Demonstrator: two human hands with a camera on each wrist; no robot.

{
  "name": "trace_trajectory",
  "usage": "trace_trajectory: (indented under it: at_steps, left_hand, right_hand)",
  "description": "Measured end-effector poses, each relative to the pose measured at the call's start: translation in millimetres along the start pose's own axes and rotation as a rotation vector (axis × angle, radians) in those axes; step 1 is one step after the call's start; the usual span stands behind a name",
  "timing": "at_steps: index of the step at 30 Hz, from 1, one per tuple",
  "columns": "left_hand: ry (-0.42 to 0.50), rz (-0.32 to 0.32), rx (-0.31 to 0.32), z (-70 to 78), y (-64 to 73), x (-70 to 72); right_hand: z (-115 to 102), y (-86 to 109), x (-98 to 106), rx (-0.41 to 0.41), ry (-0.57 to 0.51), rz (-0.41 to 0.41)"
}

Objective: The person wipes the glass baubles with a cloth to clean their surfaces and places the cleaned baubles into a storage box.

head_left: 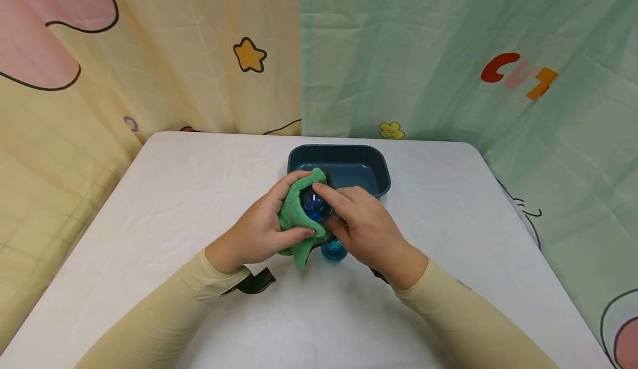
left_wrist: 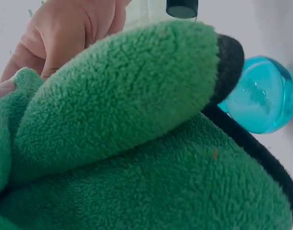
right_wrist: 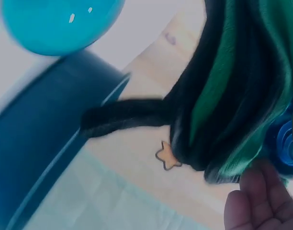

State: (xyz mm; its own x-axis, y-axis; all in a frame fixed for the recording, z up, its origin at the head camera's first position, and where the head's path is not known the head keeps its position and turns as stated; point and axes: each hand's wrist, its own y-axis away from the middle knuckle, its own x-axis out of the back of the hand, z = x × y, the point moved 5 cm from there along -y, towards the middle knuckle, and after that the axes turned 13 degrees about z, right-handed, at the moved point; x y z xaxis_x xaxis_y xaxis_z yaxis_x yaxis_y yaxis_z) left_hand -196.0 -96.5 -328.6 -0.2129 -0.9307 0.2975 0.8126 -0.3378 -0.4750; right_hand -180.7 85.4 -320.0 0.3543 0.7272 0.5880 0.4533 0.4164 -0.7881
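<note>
You face a white worktop (head_left: 164, 208), faintly creased, its 2 far corners rounded. Beyond its far edge, your backdrop is 2 fabric expanses, a yellow hanging (head_left: 194, 14) on the left and a pale green hanging (head_left: 399, 36) on the right, meeting near that edge's middle. On the left, you see a black-outlined pink shape (head_left: 45, 9) and 1 orange star (head_left: 250, 56); on the right, 1 yellow flower (head_left: 391, 131) near the far edge and colourful letters (head_left: 491, 70) higher up. Your light is soft.
</note>
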Motion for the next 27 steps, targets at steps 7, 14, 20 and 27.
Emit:
trace_trajectory:
  at_steps: [7,14,20,27]
  left_hand:
    - [0.035,-0.063,0.02,-0.9,0.3,-1.1]
    - [0.119,-0.201,0.051,-0.9,3.0,0.8]
    - [0.054,-0.151,0.08,-4.9,0.8,3.3]
    - [-0.009,-0.059,0.051,-11.6,-3.8,4.7]
  right_hand:
    - [5,-0.3,-5,-0.263,-0.088,-0.106]
    - [5,2.4,-5,-0.318,-0.171,-0.092]
    - [5,3.9,-4,-0.286,-0.224,-0.067]
    - [2,1.1,-3,-0.28,-0.254,-0.085]
